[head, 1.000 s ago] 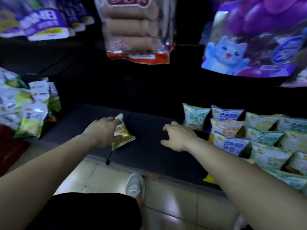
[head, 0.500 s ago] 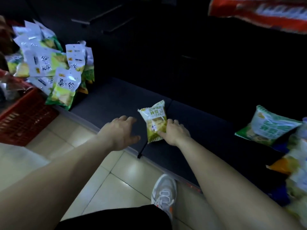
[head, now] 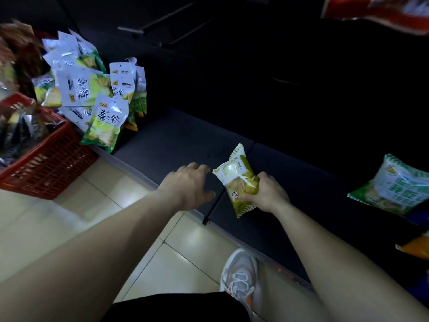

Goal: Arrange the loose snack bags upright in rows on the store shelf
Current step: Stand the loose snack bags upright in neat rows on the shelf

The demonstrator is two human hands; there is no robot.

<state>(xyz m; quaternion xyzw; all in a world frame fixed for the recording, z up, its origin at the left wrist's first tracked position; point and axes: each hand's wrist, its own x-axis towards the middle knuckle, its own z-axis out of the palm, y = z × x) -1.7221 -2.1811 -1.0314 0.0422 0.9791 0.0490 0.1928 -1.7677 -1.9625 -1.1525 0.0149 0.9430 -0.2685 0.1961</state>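
The small yellow-green crinkly plastic snack bag is now sitting tilted in the right hand, which is gripping its lower half over the dark grey store shelf. The left hand, having given it up, is hovering loose-fingered and empty beside it. The bag is probably heading for a row.

The snack bag was olive green and white, with a green-striped edge. The bag at the right was white and green, its border striped too. The basket was red lattice, the shelf dark grey, the floor tiles cream, and the shoe grey with orange.
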